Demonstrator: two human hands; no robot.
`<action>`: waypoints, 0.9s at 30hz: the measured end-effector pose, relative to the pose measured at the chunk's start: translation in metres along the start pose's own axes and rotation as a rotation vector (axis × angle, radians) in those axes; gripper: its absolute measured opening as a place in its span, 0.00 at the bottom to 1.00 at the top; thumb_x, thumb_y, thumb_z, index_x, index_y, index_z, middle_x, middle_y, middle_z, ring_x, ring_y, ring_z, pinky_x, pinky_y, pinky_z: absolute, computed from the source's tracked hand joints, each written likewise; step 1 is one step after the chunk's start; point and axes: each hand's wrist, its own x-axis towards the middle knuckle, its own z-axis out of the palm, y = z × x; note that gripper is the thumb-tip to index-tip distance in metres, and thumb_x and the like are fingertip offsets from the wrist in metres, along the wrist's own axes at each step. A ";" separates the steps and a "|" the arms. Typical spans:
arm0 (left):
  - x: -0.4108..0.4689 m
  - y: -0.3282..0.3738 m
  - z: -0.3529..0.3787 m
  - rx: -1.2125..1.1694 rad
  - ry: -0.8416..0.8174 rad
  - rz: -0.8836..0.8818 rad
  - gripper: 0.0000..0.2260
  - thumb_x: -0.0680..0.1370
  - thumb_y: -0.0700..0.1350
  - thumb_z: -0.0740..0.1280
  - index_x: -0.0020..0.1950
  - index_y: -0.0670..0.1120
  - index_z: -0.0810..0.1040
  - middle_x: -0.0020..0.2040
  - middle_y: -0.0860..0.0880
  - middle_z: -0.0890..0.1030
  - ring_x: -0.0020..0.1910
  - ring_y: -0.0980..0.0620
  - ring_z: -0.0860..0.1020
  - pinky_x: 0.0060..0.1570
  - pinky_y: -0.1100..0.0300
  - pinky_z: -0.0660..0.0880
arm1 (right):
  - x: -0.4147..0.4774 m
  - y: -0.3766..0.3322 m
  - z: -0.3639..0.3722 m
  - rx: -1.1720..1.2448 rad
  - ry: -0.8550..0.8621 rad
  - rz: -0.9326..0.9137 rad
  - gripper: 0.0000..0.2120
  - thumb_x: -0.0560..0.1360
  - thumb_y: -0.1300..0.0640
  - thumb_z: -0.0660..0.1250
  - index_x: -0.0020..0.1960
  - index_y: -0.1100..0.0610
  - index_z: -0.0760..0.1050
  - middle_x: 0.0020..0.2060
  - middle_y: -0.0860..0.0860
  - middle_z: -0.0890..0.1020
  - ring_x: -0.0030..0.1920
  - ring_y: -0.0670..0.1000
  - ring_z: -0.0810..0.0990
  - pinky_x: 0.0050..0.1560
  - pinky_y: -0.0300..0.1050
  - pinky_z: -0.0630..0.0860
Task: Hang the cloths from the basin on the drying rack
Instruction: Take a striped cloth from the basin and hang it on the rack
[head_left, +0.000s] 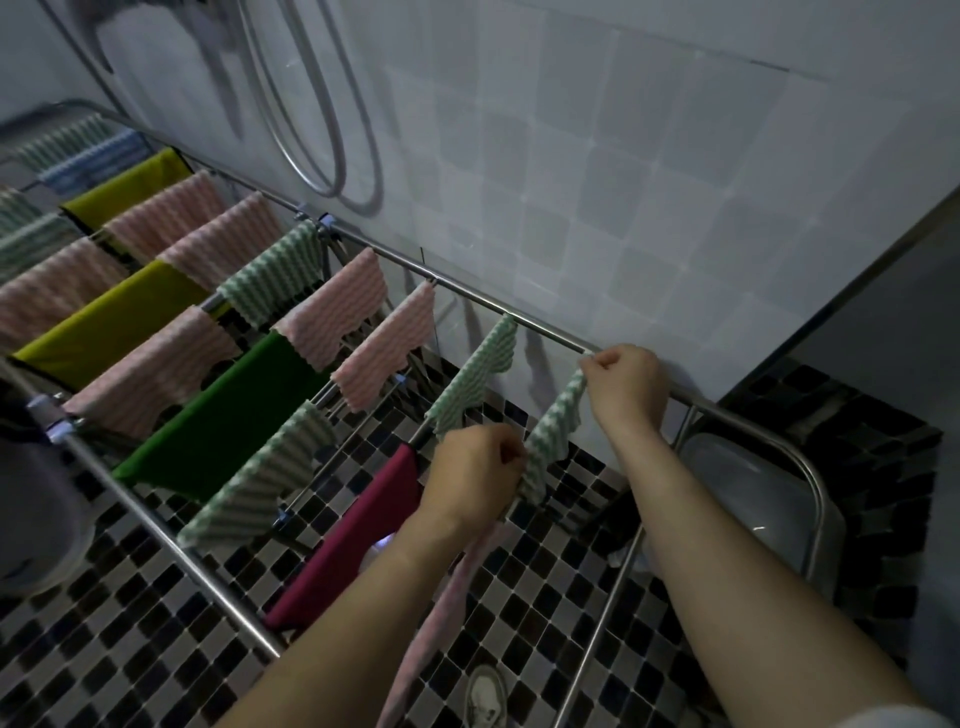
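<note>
The floor (156, 649) was a mosaic of small square tiles in black, grey and white. The wall (623, 182) behind, from twelve to two o'clock, was made of pale glazed square tiles. A shiny metal shower hose (332, 156) hung in a loop at eleven o'clock.

A drying rack (457, 283) of thin steel tubes ran from ten o'clock down to four o'clock, close along the wall. Many cloths lay over its bars. Some were ribbed, in pink or green stripes with wavy edges, and others were smooth and olive-yellow. There was also a smooth dark green cloth (228, 415) and a smooth maroon cloth (353, 540) near the centre. A pale grey plastic basin (737, 488) with rounded corners stood on the floor at four o'clock, under the end of the rack.

A ribbed green-and-white striped cloth (550, 431) was stretched between the two hands, just right of the centre. The right hand (626, 379) pinched its far corner beside the far rail, with the fingers curled. The left hand (475, 475) gripped its near edge with the fingers closed around it. A ribbed pink cloth (447, 613) hung below the left forearm at six o'clock, and I could not tell what held it.
</note>
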 end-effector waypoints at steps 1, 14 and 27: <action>-0.001 0.000 0.001 0.031 -0.009 0.010 0.04 0.76 0.41 0.69 0.47 0.45 0.83 0.43 0.50 0.84 0.40 0.54 0.80 0.43 0.56 0.77 | 0.000 -0.001 0.000 0.005 -0.002 -0.018 0.08 0.76 0.53 0.69 0.43 0.58 0.80 0.35 0.51 0.79 0.36 0.53 0.77 0.37 0.41 0.68; -0.008 0.000 0.008 0.029 -0.036 0.005 0.04 0.75 0.46 0.72 0.46 0.46 0.80 0.41 0.52 0.82 0.39 0.54 0.79 0.42 0.53 0.79 | -0.006 0.004 -0.002 -0.131 -0.102 -0.151 0.04 0.76 0.59 0.69 0.49 0.60 0.80 0.46 0.56 0.84 0.46 0.56 0.82 0.43 0.39 0.71; -0.078 -0.067 -0.065 0.194 0.106 -0.206 0.05 0.74 0.45 0.71 0.49 0.49 0.79 0.44 0.55 0.75 0.38 0.58 0.72 0.34 0.70 0.63 | -0.070 -0.047 0.010 -0.128 -0.462 -0.527 0.08 0.77 0.58 0.68 0.55 0.56 0.81 0.47 0.50 0.83 0.46 0.49 0.80 0.49 0.44 0.79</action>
